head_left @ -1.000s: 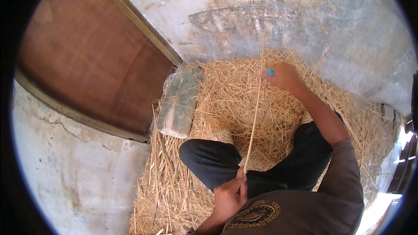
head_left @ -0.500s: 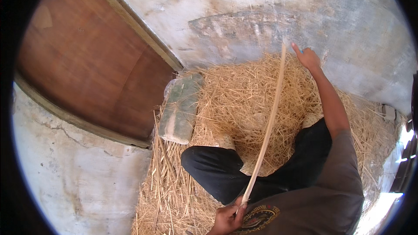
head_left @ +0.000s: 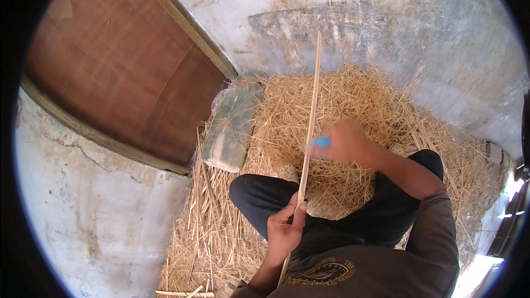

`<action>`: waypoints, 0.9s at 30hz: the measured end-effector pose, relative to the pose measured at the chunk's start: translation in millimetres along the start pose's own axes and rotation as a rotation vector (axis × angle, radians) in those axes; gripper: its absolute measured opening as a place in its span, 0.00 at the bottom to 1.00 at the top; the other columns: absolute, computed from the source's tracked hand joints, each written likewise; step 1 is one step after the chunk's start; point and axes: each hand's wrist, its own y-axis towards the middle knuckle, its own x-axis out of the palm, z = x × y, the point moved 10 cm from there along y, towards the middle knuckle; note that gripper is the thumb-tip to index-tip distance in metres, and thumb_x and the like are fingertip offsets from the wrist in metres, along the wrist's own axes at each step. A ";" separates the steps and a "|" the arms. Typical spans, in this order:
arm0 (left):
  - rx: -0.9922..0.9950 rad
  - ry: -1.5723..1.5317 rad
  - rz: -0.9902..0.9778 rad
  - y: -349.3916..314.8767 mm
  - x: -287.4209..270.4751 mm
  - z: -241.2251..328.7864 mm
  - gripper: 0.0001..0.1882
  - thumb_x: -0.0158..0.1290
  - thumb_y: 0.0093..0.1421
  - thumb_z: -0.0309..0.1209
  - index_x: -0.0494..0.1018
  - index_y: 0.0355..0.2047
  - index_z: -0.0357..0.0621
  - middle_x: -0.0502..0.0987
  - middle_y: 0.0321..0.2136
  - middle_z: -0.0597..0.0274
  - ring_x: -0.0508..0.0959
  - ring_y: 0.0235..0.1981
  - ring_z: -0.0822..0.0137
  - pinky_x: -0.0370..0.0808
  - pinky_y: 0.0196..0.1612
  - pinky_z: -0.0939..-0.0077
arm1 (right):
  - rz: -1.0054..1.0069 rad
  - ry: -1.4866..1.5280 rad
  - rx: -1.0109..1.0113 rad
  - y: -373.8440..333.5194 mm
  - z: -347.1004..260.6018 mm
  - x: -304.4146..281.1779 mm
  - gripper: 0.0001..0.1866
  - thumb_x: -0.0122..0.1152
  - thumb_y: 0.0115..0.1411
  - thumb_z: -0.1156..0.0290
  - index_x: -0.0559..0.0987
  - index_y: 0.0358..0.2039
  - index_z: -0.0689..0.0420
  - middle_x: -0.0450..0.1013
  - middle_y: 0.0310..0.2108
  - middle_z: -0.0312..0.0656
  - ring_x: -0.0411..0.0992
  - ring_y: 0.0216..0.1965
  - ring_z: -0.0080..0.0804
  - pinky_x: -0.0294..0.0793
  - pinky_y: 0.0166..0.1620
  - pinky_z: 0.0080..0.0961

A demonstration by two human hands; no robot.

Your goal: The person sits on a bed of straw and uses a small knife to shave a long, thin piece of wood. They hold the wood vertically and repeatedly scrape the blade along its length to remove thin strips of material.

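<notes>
A long, thin pale bamboo strip stands slantwise before me, its far tip over the wall and its lower end passing along my shirt. My left hand is closed around its lower part, thumb pressed on it. Over the straw, my right hand, smeared by motion, is closed on a small blue-handled tool. The tool meets the strip about midway along in this view; its blade or tip is too blurred to make out.
Straw-like shavings lie thick around my crossed legs. A greenish slab rests at the left, near a brown wooden door. Longer strips lie left of my knee. A stained plaster wall rises ahead.
My right hand has come from near the wall back toward me, to the strip's middle. My left hand has moved up and away from my body with the strip, which now stands more upright.
</notes>
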 end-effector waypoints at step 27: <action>0.213 0.389 0.027 -20.9 -11.0 6.4 0.05 0.54 0.56 0.22 0.77 0.31 0.32 0.77 0.30 0.41 0.76 0.15 0.62 0.70 0.22 0.72 | -0.120 0.010 0.182 22.1 44.7 19.6 0.46 0.39 0.49 0.21 0.77 0.14 0.58 0.69 0.12 0.45 0.71 0.17 0.42 0.68 0.22 0.39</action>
